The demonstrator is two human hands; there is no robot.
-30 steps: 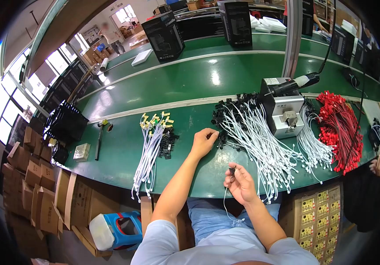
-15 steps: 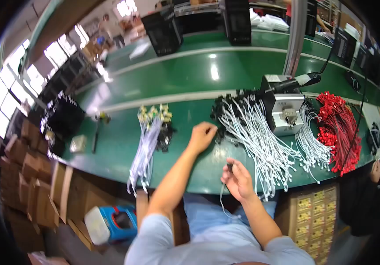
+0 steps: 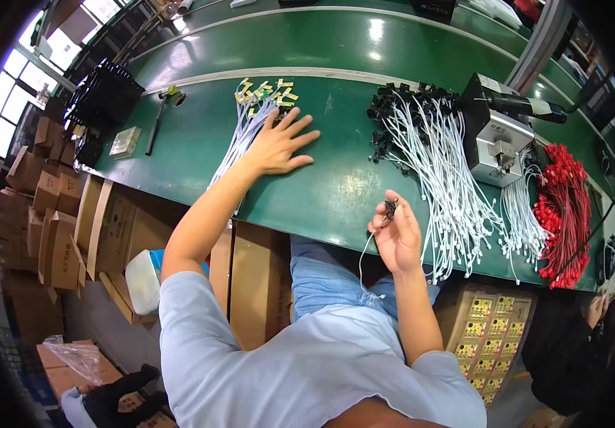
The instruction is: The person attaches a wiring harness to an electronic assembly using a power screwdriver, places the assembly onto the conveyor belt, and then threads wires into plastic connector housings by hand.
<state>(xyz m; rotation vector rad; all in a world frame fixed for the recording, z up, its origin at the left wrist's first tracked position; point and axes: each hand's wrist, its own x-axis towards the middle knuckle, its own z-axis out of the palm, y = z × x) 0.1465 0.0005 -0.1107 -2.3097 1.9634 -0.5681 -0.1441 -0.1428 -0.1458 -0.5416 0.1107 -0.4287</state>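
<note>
My left hand (image 3: 282, 145) is spread flat, fingers apart, over the far end of a small bundle of white wires (image 3: 232, 148) with yellowish connectors (image 3: 251, 93). Dark pieces partly show under its fingers. Near the table's front edge, my right hand (image 3: 400, 239) pinches a small black connector (image 3: 391, 207). From it a thin white wire (image 3: 361, 267) hangs down towards my lap. Just right of that hand lies a large pile of white wires (image 3: 439, 171) with black connectors (image 3: 386, 107) at the far end.
A metal-fronted machine (image 3: 501, 146) stands behind the wires, a black-handled tool (image 3: 518, 105) across its top. Red wires (image 3: 568, 214) lie further right. At the left are a black stack (image 3: 104, 96), a small clear box (image 3: 125, 143) and cardboard boxes (image 3: 57, 250). Another person's hand (image 3: 596, 311) shows at right.
My left hand has moved left from beside the large wire pile to the small bundle and opened out. My right hand still holds the black connector. The view has tilted down.
</note>
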